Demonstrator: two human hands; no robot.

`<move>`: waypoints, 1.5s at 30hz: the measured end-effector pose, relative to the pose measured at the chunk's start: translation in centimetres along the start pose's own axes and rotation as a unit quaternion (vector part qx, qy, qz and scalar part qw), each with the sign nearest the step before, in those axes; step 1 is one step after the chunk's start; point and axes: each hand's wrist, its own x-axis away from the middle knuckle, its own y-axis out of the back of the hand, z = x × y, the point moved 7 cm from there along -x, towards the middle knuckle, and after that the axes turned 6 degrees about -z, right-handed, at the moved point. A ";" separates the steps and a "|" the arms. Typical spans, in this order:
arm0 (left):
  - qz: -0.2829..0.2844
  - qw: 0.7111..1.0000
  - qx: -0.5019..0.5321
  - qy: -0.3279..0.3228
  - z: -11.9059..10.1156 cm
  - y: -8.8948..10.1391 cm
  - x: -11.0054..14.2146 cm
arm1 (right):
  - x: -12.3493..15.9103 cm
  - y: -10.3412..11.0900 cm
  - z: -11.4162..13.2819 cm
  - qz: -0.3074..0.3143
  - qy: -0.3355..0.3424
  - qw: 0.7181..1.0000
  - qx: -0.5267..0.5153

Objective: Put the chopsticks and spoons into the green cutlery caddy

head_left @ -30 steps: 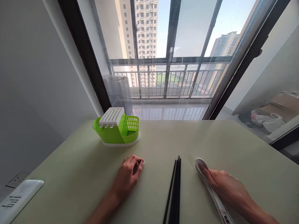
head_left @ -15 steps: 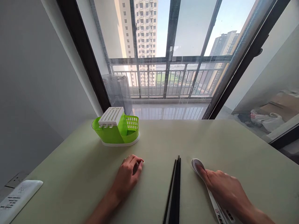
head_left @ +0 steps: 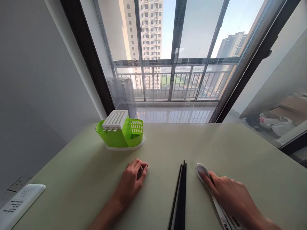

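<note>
My right hand [head_left: 233, 193] is closed around white spoons [head_left: 219, 209] at the lower right, the thumb lying in the bowl of the upper one. At least two printed handles show below the hand; its other fingers are mostly hidden. My left hand [head_left: 131, 179] rests on the table with its fingers curled and thumb and forefinger tips close together, nothing visible in it. Between the hands lies a bundle of dark chopsticks [head_left: 180, 199], tips pointing away from me. Beyond my left hand stands a green utensil caddy [head_left: 115, 139] with a white slotted top.
The pale green table [head_left: 165, 140] reaches to a dark-framed window [head_left: 176, 35]. A white, printed power strip or similar long object [head_left: 20, 201] lies at the left edge. At far right, bags [head_left: 279, 124] sit beyond the table.
My right hand has shifted slightly on the spoons, its forefinger now showing more apart from the thumb. The spoon bowl has moved a little left. My left hand stays in place.
</note>
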 end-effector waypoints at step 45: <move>-0.124 0.966 -0.172 -0.147 -15.3 -2.0 -11.1 | 3.4 -3.6 -8.0 -0.143 -0.044 0.932 -0.330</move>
